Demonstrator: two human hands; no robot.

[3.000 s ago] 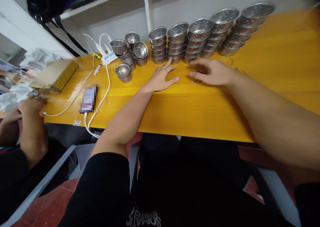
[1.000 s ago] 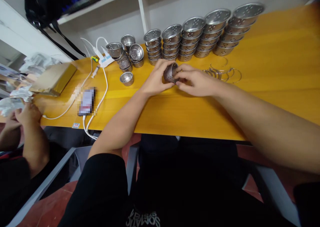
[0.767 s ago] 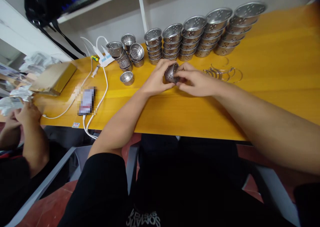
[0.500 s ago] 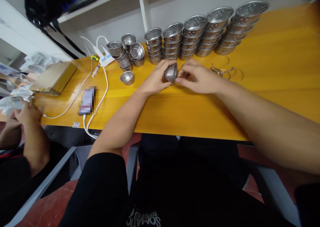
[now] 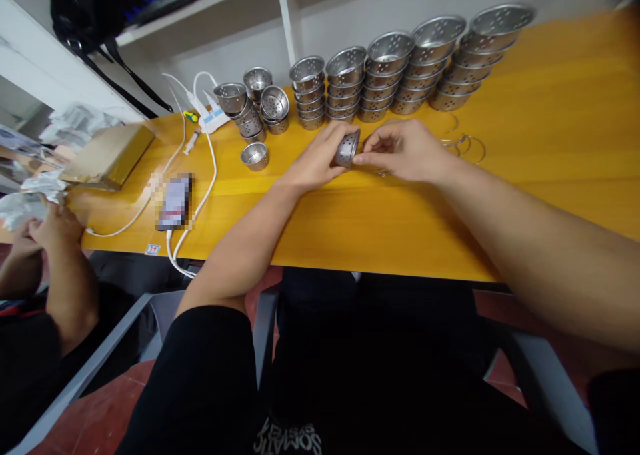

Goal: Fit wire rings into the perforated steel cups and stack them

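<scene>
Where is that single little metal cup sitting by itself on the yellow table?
The lone metal cup stands upright on the yellow table, left of the person's left hand, just in front of the small cluster of cups and right of the white cable.

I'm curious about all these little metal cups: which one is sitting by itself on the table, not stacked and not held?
The lone perforated cup left of the left hand, upright. The others are stacked along the wall, and one is gripped sideways in that hand.
</scene>
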